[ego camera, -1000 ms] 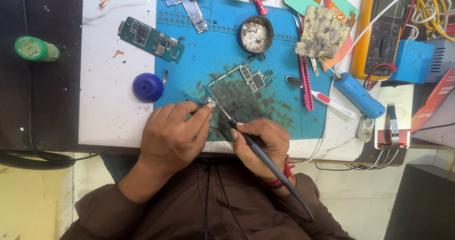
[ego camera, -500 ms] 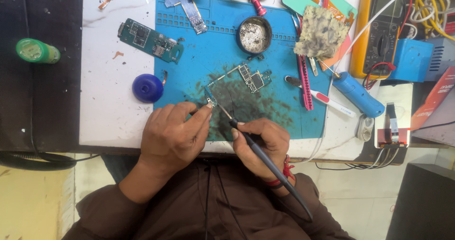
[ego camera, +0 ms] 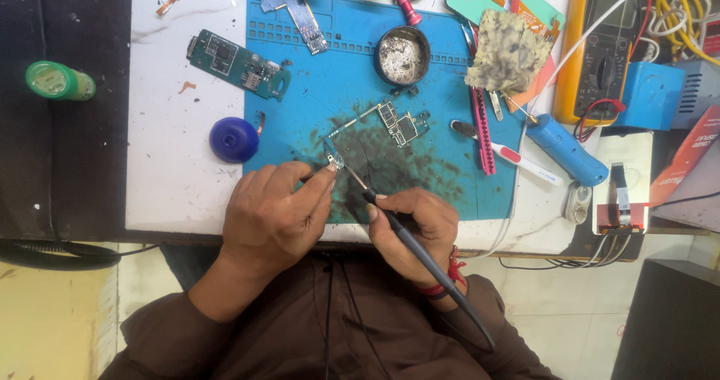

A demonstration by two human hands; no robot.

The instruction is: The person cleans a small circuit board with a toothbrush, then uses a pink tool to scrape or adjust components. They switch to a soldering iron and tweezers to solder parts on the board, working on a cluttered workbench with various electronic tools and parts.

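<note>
Nearest to me, my right hand (ego camera: pixel 412 226) is closed in a pen grip around the dark soldering iron (ego camera: pixel 424 264), its handle and cord running back toward 5 o'clock and its thin tip angled up toward 11 o'clock. My left hand (ego camera: pixel 274 215) is pinched shut, thumb and forefinger gripping the lower end of the small L-shaped circuit board (ego camera: pixel 375 129). That board lies on the scorched middle of the blue mat (ego camera: pixel 337 65), and the iron's tip meets its near end right beside my left fingertips (ego camera: pixel 328 171).

I judge the work to be mid-way: the tip is on the board, so the joint in hand is not finished, but I cannot tell how many points are already done, as the parts are too small to read.

Further out, at 9 o'clock of the board, a blue round cap (ego camera: pixel 234 140) sits at the mat's edge on the white worktop (ego camera: pixel 165 87). At 11 o'clock lies a second green circuit board (ego camera: pixel 238 65), apart from my hands. At 12 o'clock stands a round tin of tip cleaner (ego camera: pixel 403 55); at 2 o'clock a stained sponge (ego camera: pixel 508 50); beyond it a yellow multimeter (ego camera: pixel 600 42).
</note>
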